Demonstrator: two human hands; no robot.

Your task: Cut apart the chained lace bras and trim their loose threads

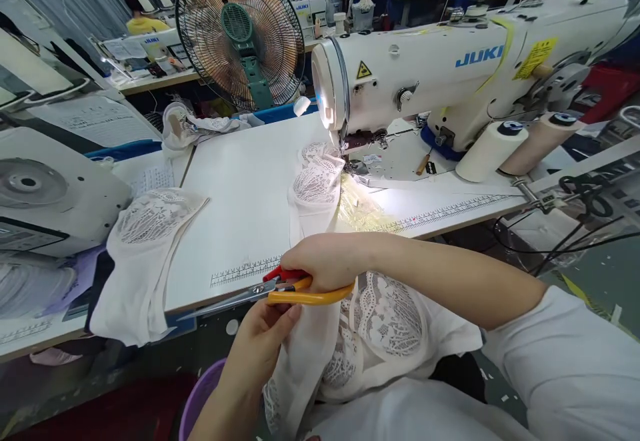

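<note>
My right hand is closed on orange-handled scissors, whose long blades point left past the table's front edge. A red-handled tool lies against the same fingers. Just below, my left hand pinches the edge of white fabric under the scissor handles. White lace bra pieces hang over my lap. Another lace cup piece lies on the table and reaches the needle area of the white sewing machine. Yellowish thin material is beside it.
Stacked white lace pieces overhang the table's left part. A fan stands behind the table. Thread cones and a small screwdriver are at the right. A purple bin is below. People sit farther back.
</note>
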